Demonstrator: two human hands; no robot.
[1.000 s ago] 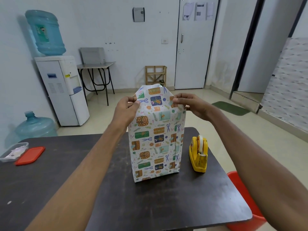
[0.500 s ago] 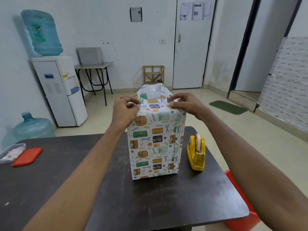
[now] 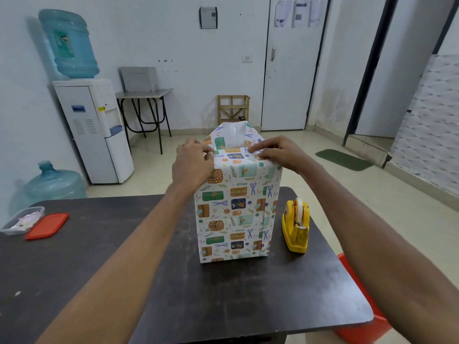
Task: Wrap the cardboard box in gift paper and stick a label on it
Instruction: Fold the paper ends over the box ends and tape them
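The cardboard box [image 3: 236, 214] stands upright on the dark table [image 3: 173, 281], covered in white gift paper with a present and scissors print. At its top, the near flap is folded down flat and the far flap [image 3: 232, 136] still stands up, showing its white inside. My left hand [image 3: 192, 163] pinches the paper fold at the top left corner. My right hand [image 3: 279, 152] pinches the fold at the top right corner, its index finger lying along the top. A yellow tape dispenser [image 3: 296, 227] sits just right of the box. No label is in view.
A clear plastic container [image 3: 22, 219] and its red lid [image 3: 47, 225] lie at the table's far left edge. A red stool [image 3: 360, 319] shows under the table's right corner. A water dispenser [image 3: 94, 127], a spare bottle [image 3: 53, 182] and a small table stand behind.
The near paper flap, held upright a second ago, has been folded down over the box top. Both hands dropped with it to the top edge.
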